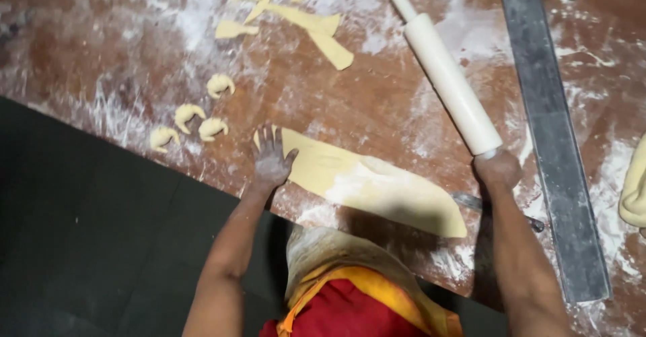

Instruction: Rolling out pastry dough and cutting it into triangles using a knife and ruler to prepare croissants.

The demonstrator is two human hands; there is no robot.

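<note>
Pressing flat with fingers spread, the left hand (271,160) rests on the narrow end of a long sheet of pale dough (367,183) lying on a floured brown worktable (377,101). The right hand (498,169) is closed around the near handle of a white rolling pin (449,81), which lies diagonally on the table just beyond the sheet's far end. Four small rolled crescents (192,123) sit in a cluster to the left of the left hand, apart from it. Cut dough strips (296,14) lie further back near the table's far edge. A long grey metal straightedge (552,135) runs beside the rolling pin on the right; another dough mass (634,185) shows at the right edge. No packages, labels or signs are visible.
</note>
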